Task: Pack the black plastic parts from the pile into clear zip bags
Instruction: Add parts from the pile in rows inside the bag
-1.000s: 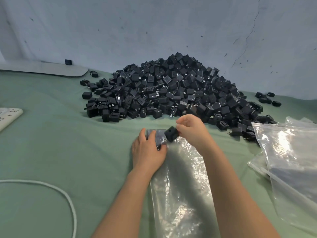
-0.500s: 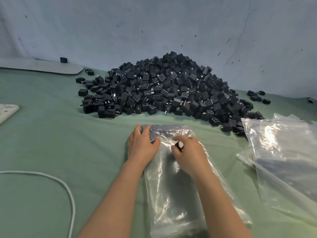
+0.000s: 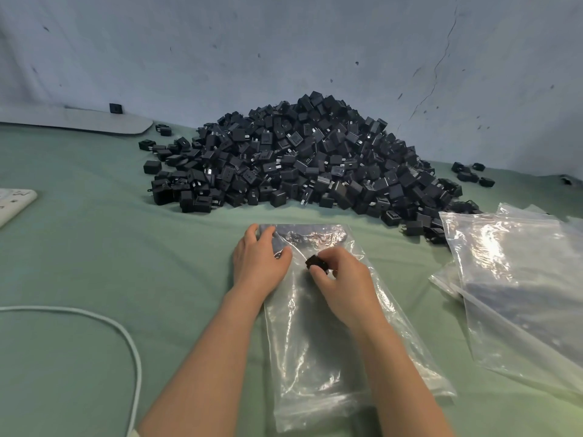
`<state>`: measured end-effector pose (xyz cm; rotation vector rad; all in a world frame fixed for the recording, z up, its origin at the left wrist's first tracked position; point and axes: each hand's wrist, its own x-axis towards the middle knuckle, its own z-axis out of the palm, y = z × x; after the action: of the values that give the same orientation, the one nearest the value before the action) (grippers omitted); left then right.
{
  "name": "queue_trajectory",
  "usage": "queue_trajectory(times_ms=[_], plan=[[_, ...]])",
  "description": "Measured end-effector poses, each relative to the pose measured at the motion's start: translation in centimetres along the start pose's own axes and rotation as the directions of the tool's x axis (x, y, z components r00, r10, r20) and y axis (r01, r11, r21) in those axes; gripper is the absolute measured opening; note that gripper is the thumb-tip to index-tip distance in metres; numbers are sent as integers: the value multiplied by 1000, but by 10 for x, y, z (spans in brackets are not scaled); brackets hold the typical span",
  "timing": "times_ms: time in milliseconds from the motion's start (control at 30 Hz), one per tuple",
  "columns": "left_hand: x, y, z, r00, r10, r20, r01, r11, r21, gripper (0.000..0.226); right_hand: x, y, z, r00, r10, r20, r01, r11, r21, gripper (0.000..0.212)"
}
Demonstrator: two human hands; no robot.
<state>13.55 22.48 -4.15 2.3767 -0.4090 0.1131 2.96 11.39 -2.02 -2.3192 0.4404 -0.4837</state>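
Observation:
A big pile of black plastic parts (image 3: 303,159) lies on the green cloth against the wall. In front of it a clear zip bag (image 3: 318,348) lies flat, its mouth toward the pile. My left hand (image 3: 260,263) presses on the bag's left top corner and pinches the mouth edge. My right hand (image 3: 342,283) sits over the bag just below the mouth, its fingers shut on one black part (image 3: 316,263). Whether that part is inside the bag or on top of it, I cannot tell.
A stack of more clear zip bags (image 3: 517,279) lies at the right. A white cable (image 3: 126,339) curves at the lower left, a white power strip (image 3: 12,203) sits at the left edge, and a flat grey board (image 3: 79,123) rests by the wall. A few stray parts (image 3: 471,175) lie right of the pile.
My right hand came down from above the bag's mouth with the black part and now rests lower on the bag. My left hand stayed on the bag's corner.

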Motion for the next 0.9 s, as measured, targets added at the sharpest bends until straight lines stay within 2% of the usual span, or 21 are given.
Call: queue_trajectory(times_ms=[100,200,367,467,533,600,633,667,733,800,900], plan=[[0,-1,1,1000,-3,-2,3,1000,-8,55,-4,-3,3,999,-32,-9,32,999,-13,5],[0,0,0,1000,-9,4,9,1000,-14,55,-6,-6,4,998,-60,12,60,996,-63,1],[-4,2,-4,999,-27,39,29,998,-52,54,-14,-8,-1,986,-125,114,140,981,-131,9],[-13,9,-15,999,-31,38,34,995,-92,48,-19,-10,1,975,-45,219,112,947,-302,23],[-23,19,-28,1000,2,1,-2,998,-68,34,-22,-12,2,978,5,207,66,940,-333,29],[-39,30,-47,993,102,65,-99,994,-47,10,-23,-11,-2,990,-3,139,40,963,-265,33],[-50,37,-57,969,172,179,-160,984,-81,8,-24,-10,-6,994,-5,106,27,979,-200,35],[-63,44,-66,913,248,324,-214,967,-135,14,-25,-9,-12,997,-10,74,19,993,-120,35],[-88,57,-72,750,342,567,-309,938,-157,23,-30,-10,-25,1000,-30,9,29,997,74,30],[-107,62,-65,653,315,689,-404,914,-35,36,-40,-16,-40,999,-35,-31,43,954,298,24],[-120,62,-49,642,279,714,-474,877,83,32,-59,-21,-60,999,-20,30,1,850,527,21]])
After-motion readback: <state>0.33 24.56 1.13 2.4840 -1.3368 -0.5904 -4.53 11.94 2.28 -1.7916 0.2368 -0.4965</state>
